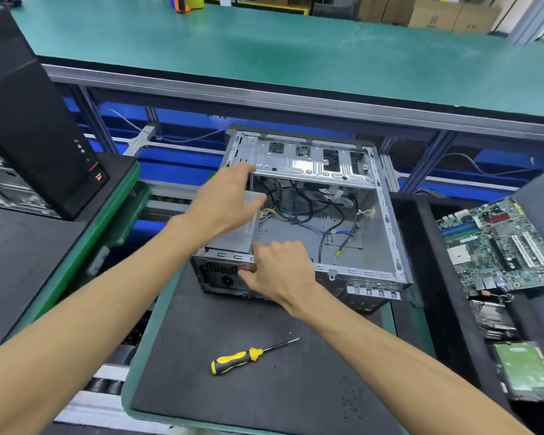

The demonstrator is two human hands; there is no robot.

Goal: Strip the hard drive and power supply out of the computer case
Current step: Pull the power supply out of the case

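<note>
Two hands worked at the open case (387, 215) on a black mat (233, 397): left hand (223, 202) spread loosely over the power supply (236, 237), right hand (280, 271) curled, gripping the case's near edge; screwdriver (248, 357) nearby.

Ahead of you a long green-topped workbench (296, 54) spans the view on an aluminium frame (264, 102); cardboard boxes (437, 14) stand stacked behind its far edge.

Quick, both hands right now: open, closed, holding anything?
Left hand: open, fingers spread over the power supply.
Right hand: fingers curled at the computer case rear edge; grip cannot be told.
</note>
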